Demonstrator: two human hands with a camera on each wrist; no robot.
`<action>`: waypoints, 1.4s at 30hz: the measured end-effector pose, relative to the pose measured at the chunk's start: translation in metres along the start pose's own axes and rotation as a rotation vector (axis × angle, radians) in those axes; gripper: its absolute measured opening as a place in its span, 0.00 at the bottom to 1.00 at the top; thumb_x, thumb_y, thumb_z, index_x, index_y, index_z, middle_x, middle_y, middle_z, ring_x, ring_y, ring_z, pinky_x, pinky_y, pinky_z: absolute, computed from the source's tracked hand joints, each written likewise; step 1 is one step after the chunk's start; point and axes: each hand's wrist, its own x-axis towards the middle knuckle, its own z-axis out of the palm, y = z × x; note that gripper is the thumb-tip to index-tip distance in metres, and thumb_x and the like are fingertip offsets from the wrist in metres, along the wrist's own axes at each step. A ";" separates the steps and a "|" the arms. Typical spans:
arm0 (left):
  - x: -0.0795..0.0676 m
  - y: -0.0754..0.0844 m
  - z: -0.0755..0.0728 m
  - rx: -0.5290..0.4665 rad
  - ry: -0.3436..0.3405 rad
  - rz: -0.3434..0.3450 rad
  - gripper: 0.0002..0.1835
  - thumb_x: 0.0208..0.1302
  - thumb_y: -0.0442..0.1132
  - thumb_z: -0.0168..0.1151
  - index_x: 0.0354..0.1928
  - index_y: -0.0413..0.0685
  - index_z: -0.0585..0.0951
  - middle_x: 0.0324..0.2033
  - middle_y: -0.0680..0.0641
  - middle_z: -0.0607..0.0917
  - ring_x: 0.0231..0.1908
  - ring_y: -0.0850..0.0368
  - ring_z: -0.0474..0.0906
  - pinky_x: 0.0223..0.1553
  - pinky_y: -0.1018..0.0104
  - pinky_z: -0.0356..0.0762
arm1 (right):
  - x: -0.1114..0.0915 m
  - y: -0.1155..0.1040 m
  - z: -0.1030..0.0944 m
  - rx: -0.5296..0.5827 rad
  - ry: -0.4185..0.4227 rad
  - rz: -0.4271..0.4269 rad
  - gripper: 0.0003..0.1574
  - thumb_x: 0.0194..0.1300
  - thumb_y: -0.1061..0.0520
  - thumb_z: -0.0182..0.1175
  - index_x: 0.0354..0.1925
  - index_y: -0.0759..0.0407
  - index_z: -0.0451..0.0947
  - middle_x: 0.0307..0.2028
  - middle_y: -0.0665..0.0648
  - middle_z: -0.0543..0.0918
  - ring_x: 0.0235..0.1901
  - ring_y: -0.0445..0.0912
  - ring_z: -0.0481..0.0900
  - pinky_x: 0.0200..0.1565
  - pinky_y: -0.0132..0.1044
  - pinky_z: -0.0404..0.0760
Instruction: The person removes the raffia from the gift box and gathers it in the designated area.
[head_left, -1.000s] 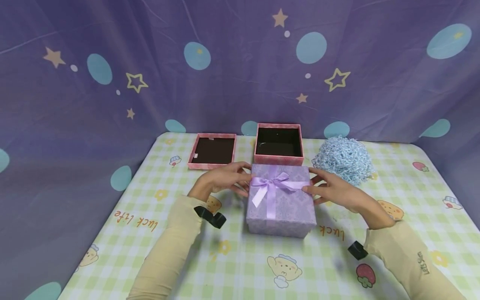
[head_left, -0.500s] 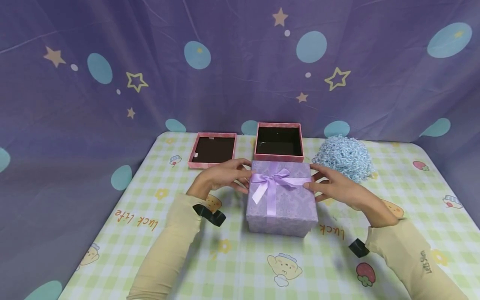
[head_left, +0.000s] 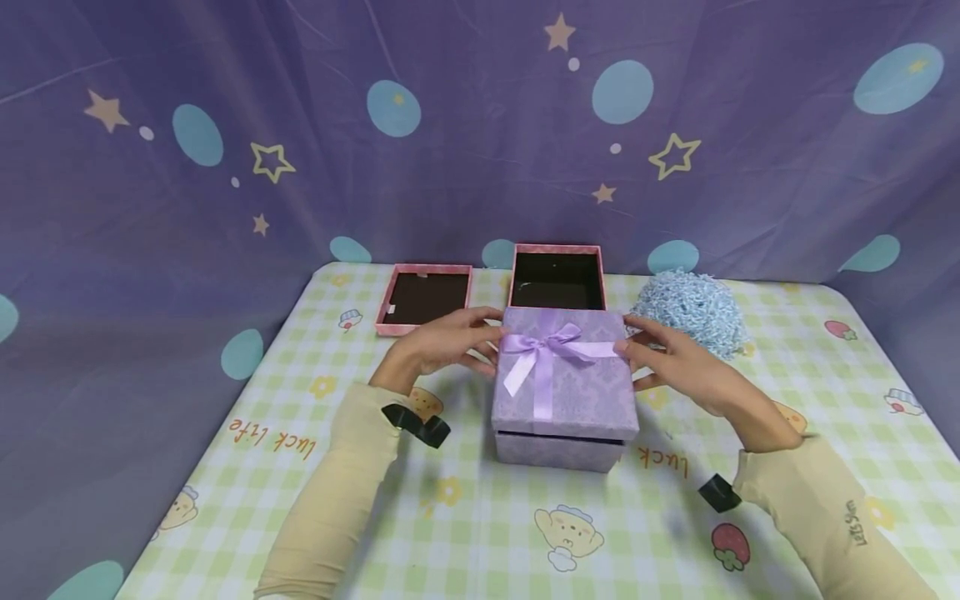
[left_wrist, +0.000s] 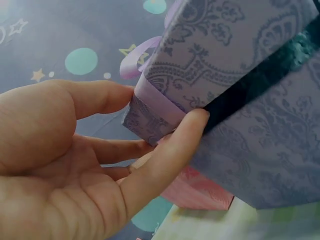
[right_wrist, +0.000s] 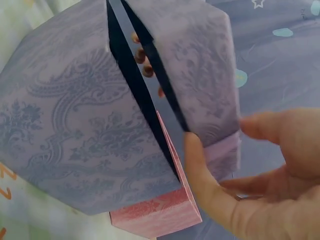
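Observation:
A purple patterned lid with a lilac ribbon bow is raised off its purple box, and a dark gap shows between them at the front. My left hand holds the lid's left side; in the left wrist view its thumb and a finger pinch the lid edge by the ribbon. On the opposite side my right hand grips the lid too. Through the gap in the right wrist view, left-hand fingertips show. The inside of the purple box is hidden from the head view.
Behind the lid stands an open pink box with a dark inside. A pink lid lies upturned to its left. Blue shredded paper is heaped at the back right. A purple curtain hangs behind the checked tablecloth.
Both hands have moved up, lifting the purple lid from its box, so a gap has opened. The purple box, pink box, pink lid and shredded paper stay in place.

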 end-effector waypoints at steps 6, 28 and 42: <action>0.001 0.008 0.003 -0.021 0.087 0.048 0.23 0.70 0.42 0.55 0.60 0.34 0.69 0.42 0.41 0.77 0.38 0.53 0.78 0.46 0.56 0.83 | 0.000 -0.011 0.002 0.040 0.138 0.025 0.45 0.72 0.45 0.52 0.73 0.64 0.45 0.58 0.69 0.66 0.45 0.40 0.76 0.45 0.33 0.83; -0.010 0.025 0.002 0.054 0.284 0.314 0.26 0.64 0.43 0.62 0.65 0.52 0.72 0.36 0.44 0.82 0.34 0.54 0.81 0.41 0.64 0.83 | -0.012 -0.025 0.008 0.087 0.492 -0.335 0.27 0.64 0.58 0.63 0.60 0.54 0.72 0.50 0.45 0.76 0.51 0.38 0.74 0.48 0.20 0.76; -0.007 0.019 0.001 -0.175 0.153 0.323 0.23 0.74 0.36 0.48 0.68 0.55 0.68 0.48 0.41 0.80 0.50 0.47 0.82 0.29 0.78 0.78 | -0.011 -0.019 0.013 -0.074 0.547 -0.377 0.30 0.69 0.59 0.56 0.68 0.46 0.66 0.40 0.46 0.82 0.40 0.32 0.82 0.42 0.22 0.80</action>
